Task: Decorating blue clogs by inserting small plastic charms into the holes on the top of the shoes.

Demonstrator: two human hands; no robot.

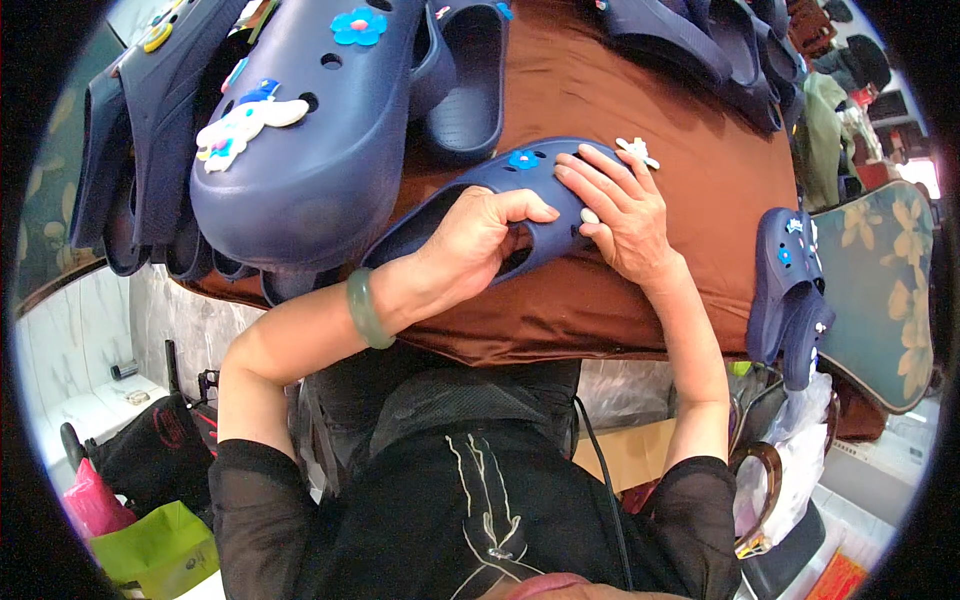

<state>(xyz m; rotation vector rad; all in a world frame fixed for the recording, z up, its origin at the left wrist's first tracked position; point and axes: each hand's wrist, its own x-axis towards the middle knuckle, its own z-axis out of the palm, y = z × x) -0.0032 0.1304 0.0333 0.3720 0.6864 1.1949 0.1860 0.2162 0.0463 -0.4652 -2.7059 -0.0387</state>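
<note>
A navy clog (540,185) lies tilted on the brown cloth in front of me, its toe toward the right. My left hand (475,235) grips it at the foot opening, thumb on top and the other fingers inside, partly hidden. Over the toe, my right hand (625,215) is wrapped with bent fingers. A small white charm (589,215) shows beside the right thumb. Past the right fingertips a white figure-shaped charm (638,152) sticks out at the toe's far edge. One blue flower charm (523,159) sits on the clog's upper.
Brown cloth (700,190) covers the table. A large navy clog (300,180) with charms looms at the left, beside stacked clogs (150,150). More clogs (690,50) lie at the far right. Two decorated clogs (785,285) are at the right edge, near a floral-patterned panel (880,290).
</note>
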